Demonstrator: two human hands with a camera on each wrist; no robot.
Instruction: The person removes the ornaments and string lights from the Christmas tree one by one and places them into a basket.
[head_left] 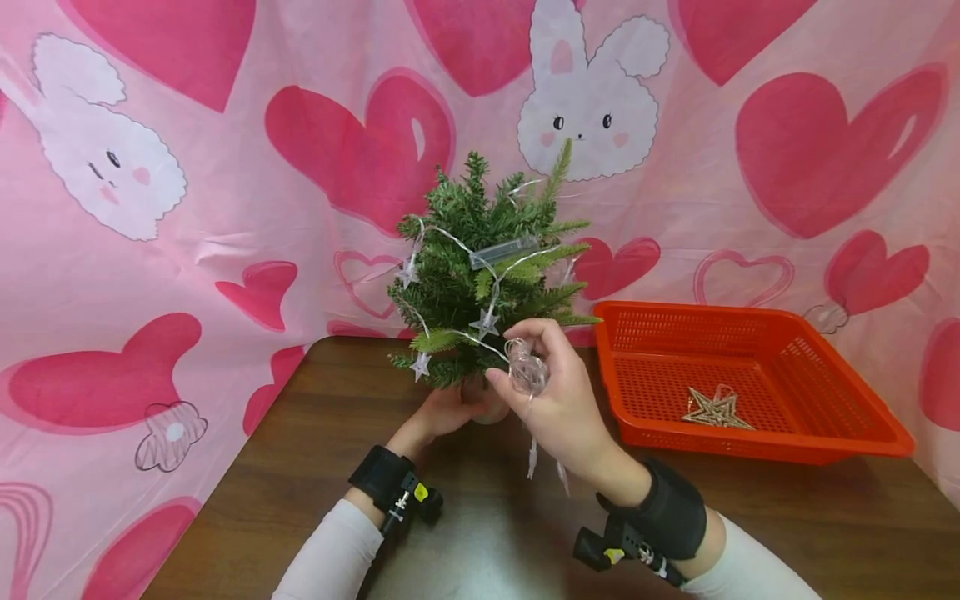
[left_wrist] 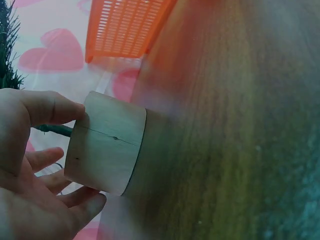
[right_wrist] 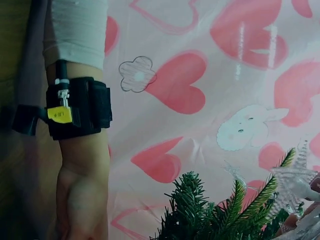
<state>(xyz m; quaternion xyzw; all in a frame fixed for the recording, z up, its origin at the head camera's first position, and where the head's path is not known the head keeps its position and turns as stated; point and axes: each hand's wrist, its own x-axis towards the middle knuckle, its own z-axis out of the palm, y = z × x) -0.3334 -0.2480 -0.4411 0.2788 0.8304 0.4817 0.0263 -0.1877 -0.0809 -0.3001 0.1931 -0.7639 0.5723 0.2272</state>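
Note:
A small artificial Christmas tree [head_left: 442, 312] stands on the table, wound with a clear string of lights bearing star-shaped bulbs [head_left: 484, 322]. A clear battery box [head_left: 504, 252] sits among its upper branches. My left hand [head_left: 444, 414] grips the round wooden base [left_wrist: 107, 145]; the left wrist view shows thumb and fingers on either side of it. Close to the lower right branches, my right hand [head_left: 566, 408] holds a coiled bundle of string lights [head_left: 528, 377] between thumb and fingers, with loose ends dangling below. Only a sliver of that hand shows in the right wrist view, beside a blurred star light [right_wrist: 295, 185].
An orange plastic basket [head_left: 750, 442] stands right of the tree, with a glittery gold star ornament [head_left: 716, 410] in it. Behind the wooden table [head_left: 300, 467] hangs a pink cloth [head_left: 480, 50] printed with hearts and rabbits.

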